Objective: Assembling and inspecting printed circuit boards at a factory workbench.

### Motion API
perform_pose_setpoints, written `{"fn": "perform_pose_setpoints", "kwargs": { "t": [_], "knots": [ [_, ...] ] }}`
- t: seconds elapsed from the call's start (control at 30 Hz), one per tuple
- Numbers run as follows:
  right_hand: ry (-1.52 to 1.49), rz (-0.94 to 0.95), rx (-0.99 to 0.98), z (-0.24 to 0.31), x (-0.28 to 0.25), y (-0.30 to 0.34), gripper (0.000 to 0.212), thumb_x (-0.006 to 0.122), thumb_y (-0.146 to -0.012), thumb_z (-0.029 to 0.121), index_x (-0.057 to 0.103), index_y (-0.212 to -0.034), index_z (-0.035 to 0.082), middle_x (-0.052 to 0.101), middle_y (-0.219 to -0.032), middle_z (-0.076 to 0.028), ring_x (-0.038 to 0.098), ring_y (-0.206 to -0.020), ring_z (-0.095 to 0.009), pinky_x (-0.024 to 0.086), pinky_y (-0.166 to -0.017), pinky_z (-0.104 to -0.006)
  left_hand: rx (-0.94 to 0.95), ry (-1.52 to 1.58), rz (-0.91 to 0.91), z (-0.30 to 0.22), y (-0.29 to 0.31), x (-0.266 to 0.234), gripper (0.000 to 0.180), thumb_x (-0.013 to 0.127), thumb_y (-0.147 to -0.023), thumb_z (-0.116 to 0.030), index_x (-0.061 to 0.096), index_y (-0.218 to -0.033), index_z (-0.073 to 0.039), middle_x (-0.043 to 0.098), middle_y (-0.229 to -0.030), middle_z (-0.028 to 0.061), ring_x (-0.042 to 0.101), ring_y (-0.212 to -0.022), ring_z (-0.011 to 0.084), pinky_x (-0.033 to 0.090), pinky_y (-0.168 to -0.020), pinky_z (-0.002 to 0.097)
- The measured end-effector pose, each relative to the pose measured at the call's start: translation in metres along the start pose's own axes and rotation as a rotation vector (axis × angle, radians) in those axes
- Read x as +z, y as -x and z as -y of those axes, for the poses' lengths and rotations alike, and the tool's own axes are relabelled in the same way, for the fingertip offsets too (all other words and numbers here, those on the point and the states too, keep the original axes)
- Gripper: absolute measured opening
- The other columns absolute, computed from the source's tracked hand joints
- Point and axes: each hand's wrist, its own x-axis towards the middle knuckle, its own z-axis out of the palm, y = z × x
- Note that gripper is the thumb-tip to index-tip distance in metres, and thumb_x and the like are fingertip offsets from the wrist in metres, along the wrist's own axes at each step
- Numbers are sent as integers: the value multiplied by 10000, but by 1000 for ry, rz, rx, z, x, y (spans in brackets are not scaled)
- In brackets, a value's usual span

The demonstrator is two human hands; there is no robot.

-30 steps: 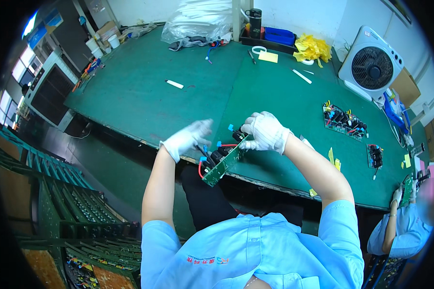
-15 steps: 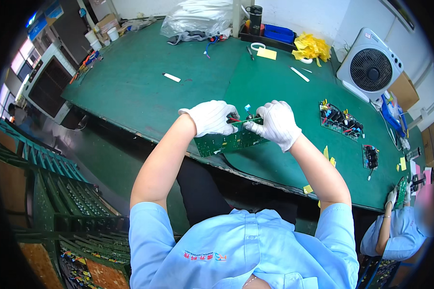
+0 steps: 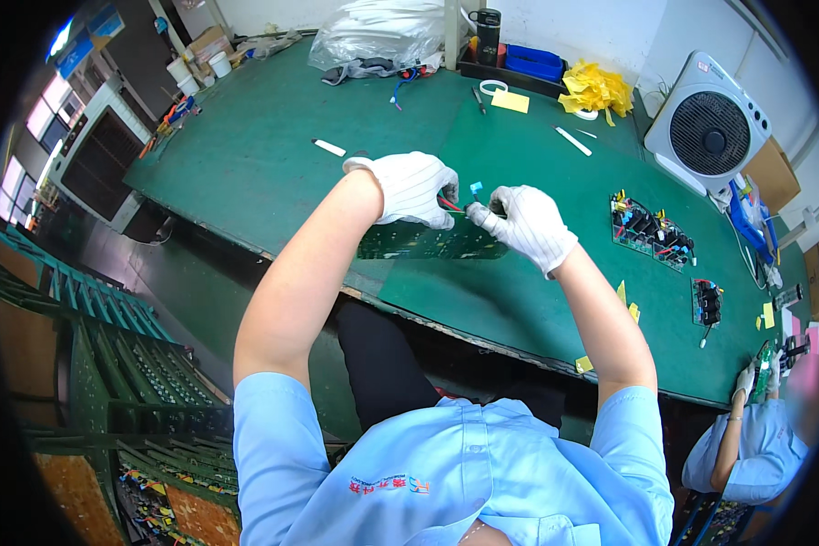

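Your left hand (image 3: pixel 411 188) and right hand (image 3: pixel 524 225) meeting above the circuit board (image 3: pixel 428 244), two populated boards (image 3: pixel 652 233) to your right on the table (image 3: pixel 264 164), fan (image 3: pixel 708 135) behind them.

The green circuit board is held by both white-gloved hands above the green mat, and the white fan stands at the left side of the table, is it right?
Not quite. In the head view, the white fan stands at the right side of the table, not the left. The rest holds: the left hand and the right hand, both in white gloves, hold the green circuit board above the green mat.
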Motion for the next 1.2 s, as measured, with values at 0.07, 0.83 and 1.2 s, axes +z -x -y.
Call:
{"fn": "perform_pose_setpoints", "kwargs": {
  "t": [0.07,0.83,1.2],
  "knots": [
    [38,18,22,-4,-4,3,726,505,-864,720,616,-656,33,608,-609,-184,625,-615,-376,500,-598,-447,-1,44,50,2,-10,15,453,706,-788,-403,696,-1066,-46,667,-1034,204,663,-928,367,532,-855,421],
    [143,106,-125,-9,26,16,317,517,-962,377,630,-999,83,651,-938,-151,666,-824,-339,544,-678,-456,56,-19,-313,11,-33,110,320,550,-918,-340,704,-1067,-102,655,-1132,115,636,-996,343,551,-829,464],
    [222,66,-37,-3,34,21,349,463,-971,400,623,-937,91,682,-833,-148,673,-786,-352,539,-664,-482,-110,-46,-331,1,-26,112,391,487,-961,-459,712,-1121,-183,686,-1005,145,662,-951,353,553,-796,482]
  ]
}}
